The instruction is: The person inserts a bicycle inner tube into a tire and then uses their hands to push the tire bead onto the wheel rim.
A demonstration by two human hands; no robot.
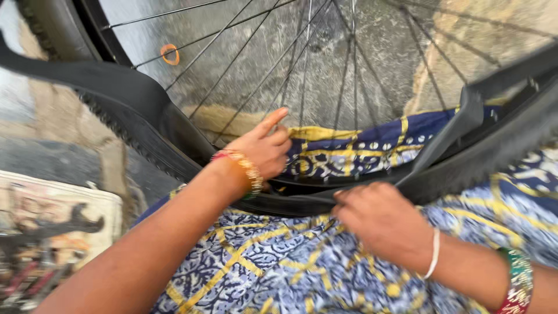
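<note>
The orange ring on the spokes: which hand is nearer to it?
Left. The left hand lies below and to the right of the orange ring; the right hand grips the tyre farther away.

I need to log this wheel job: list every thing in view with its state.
Tyre: partly pulled off the rim, sagging across the lap.
Wheel: spokes intact, resting against the lap.
Left hand: on the tyre, index finger extended.
Right hand: fingers curled on the tyre edge.
Blue patterned cloth: draped under the wheel.
</note>
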